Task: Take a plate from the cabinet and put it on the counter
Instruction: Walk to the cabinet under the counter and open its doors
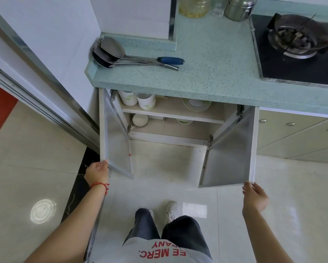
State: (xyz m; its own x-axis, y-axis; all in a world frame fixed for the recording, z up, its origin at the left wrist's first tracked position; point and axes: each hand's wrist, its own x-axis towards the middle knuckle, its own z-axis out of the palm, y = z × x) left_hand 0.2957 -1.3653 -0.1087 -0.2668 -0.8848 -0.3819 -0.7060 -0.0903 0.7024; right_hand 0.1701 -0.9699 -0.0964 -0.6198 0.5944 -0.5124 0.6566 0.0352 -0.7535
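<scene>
The cabinet (pixel 170 138) under the counter stands with both doors swung wide. A white plate with a green rim (pixel 196 104) lies on its upper shelf, right of centre. A second plate (pixel 185 121) peeks out on the lower shelf. My left hand (pixel 97 172) grips the bottom outer corner of the left door (pixel 117 149). My right hand (pixel 254 197) touches the bottom outer corner of the right door (pixel 229 154), fingers apart. The speckled green counter (pixel 207 59) runs above the cabinet.
White cups (pixel 137 98) stand on the upper shelf's left, a round bowl (pixel 140 120) below. Metal ladles (pixel 121 56) lie on the counter's left. Jars (pixel 195 6) stand at the back, a gas hob (pixel 296 44) at right. My legs are on the tiled floor.
</scene>
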